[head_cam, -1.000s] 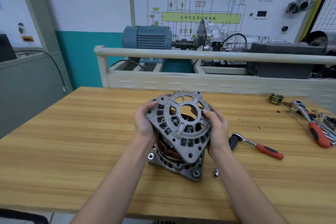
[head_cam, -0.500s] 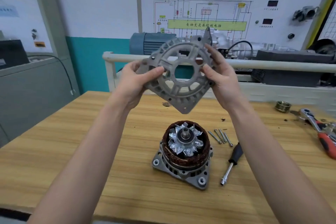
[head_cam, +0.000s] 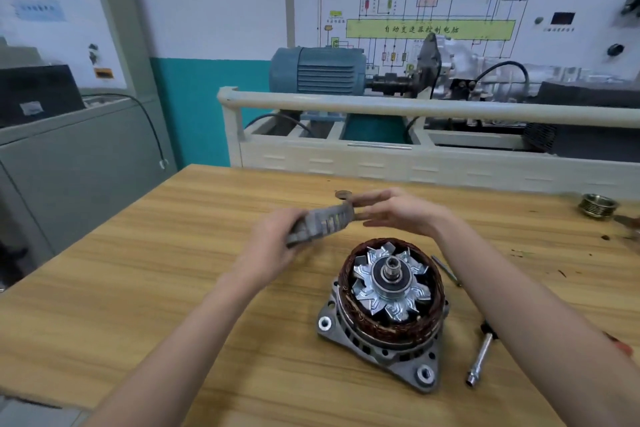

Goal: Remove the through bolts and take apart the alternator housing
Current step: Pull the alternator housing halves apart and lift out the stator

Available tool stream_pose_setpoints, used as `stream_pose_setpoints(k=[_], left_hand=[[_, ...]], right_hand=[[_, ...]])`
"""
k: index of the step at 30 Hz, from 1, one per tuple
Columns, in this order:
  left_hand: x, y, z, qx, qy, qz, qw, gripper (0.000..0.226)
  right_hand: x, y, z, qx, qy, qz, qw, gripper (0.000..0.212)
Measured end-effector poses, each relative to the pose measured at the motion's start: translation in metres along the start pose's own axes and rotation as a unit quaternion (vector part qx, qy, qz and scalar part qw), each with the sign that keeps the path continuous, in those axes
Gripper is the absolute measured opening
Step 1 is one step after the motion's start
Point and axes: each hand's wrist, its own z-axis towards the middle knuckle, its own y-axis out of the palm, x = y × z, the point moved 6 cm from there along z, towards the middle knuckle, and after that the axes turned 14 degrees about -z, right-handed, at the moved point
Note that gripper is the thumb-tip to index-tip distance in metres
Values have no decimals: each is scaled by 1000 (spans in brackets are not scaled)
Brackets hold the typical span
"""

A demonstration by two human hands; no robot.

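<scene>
Lowered from chest height, the grey cast-metal front housing cover is now being carried edge-on just above the wooden tabletop, gripped along its rim by the left hand while the right hand is resting flat-fingered against its far edge. Stiff, fairly heavy and smooth by the look of it, the cover is best being held at the rim lugs, while the rear housing half with copper windings and rotor is standing on the tabletop just in front.

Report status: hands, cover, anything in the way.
Left hand has its grip on the cover; right hand open, fingers at its far edge. Cover off, held behind the alternator. Nothing in the way.
</scene>
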Motion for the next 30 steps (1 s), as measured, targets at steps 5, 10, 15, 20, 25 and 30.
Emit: stream_pose_setpoints(k=[5, 10, 15, 20, 25, 30], left_hand=[[-18, 32, -21, -53, 28, 126, 990, 52], [-31, 49, -21, -80, 14, 165, 983, 51], [-39, 67, -33, -147, 5, 178, 973, 53], [-41, 67, -34, -191, -48, 135, 971, 56], [-24, 49, -34, -208, -162, -61, 963, 66], [29, 39, -38, -258, -169, -294, 905, 97]], right_hand=[[31, 15, 3, -52, 34, -45, 997, 26], [34, 14, -15, 6, 21, -32, 999, 36], [9, 11, -50, 33, -42, 8, 999, 49], [-15, 6, -93, 84, -103, 2, 991, 43], [-21, 17, -131, 24, -120, -104, 987, 73], [1, 37, -148, 26, -94, -158, 983, 114]])
